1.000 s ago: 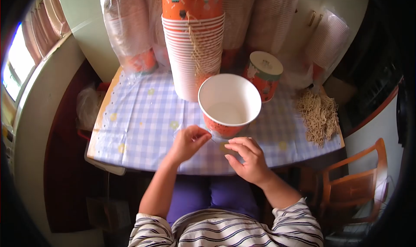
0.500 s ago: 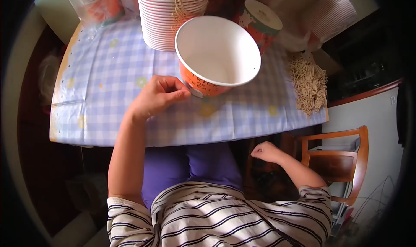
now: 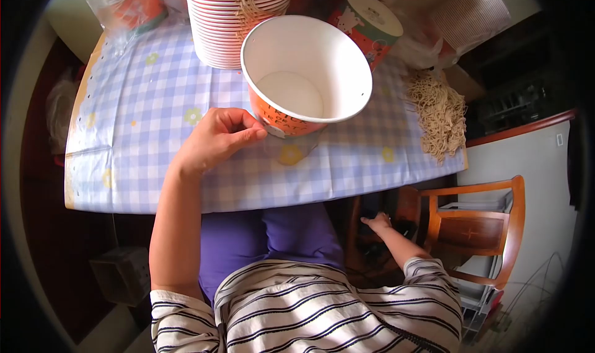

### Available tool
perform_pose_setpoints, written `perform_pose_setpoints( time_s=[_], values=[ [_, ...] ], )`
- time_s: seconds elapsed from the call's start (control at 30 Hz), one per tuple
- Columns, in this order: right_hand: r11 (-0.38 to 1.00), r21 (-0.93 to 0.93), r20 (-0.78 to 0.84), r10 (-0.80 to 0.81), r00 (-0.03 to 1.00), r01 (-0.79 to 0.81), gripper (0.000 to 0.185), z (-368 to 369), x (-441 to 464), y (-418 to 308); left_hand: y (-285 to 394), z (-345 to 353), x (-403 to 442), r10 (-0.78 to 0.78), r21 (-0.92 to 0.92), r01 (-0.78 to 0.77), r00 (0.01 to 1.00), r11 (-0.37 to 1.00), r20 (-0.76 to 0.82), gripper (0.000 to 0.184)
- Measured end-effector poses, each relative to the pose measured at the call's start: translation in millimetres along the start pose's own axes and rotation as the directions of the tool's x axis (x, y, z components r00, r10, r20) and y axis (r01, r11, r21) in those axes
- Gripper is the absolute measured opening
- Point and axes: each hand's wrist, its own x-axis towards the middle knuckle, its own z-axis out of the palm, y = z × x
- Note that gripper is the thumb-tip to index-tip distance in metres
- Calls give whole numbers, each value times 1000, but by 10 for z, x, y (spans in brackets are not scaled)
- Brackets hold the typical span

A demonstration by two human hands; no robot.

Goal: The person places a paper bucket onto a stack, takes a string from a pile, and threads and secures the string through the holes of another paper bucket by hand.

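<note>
A large paper bucket [image 3: 291,119], orange outside with lettering and white inside, stands tilted on the table with its mouth toward me. My left hand [image 3: 217,139] pinches the lower left edge of this bucket between thumb and fingers. Below the table's edge, to the right of my lap, my right hand [image 3: 377,221] reaches down over a dark space beside the wooden chair. Its thumb is apart from the fingers, which are partly hidden, and I see nothing in it. Small dark holes show near the bucket's rim.
A tall stack of nested paper buckets [image 3: 214,27] rises behind. An upturned bucket [image 3: 365,24] and plastic-wrapped stacks [image 3: 474,21] stand at the back. A heap of beige cords [image 3: 439,114] lies at the right of the checked tablecloth [image 3: 155,136]. A wooden chair [image 3: 474,229] stands at right.
My right hand has moved lower and away, and its fingers have spread from a closed shape. The left hand stays at the bucket's edge. The view has shifted slightly.
</note>
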Motion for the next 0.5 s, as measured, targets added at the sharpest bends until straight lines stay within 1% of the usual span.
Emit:
perform_pose_setpoints(
  time_s=[0.1,0.17,0.27,0.37,0.5],
  values=[
    [999,-3,-13,34,999,-34,95,121,97,32,-51,-32,20,-12,-13,12,1000,1000,18,12],
    [999,-3,-12,47,999,-47,102,171,196,86,-35,-20,16,-5,16,5,1000,1000,13,12],
    [993,85,-64,88,994,-82,99,171,157,60,-11,-9,5,-5,19,5,1000,1000,8,14],
    [979,135,-44,158,986,-151,105,212,246,39,27,4,-16,-14,9,14,1000,1000,1,15],
    [966,173,-48,202,978,-191,112,242,313,14,6,1,-7,0,-6,0,1000,1000,9,14]
  ],
)
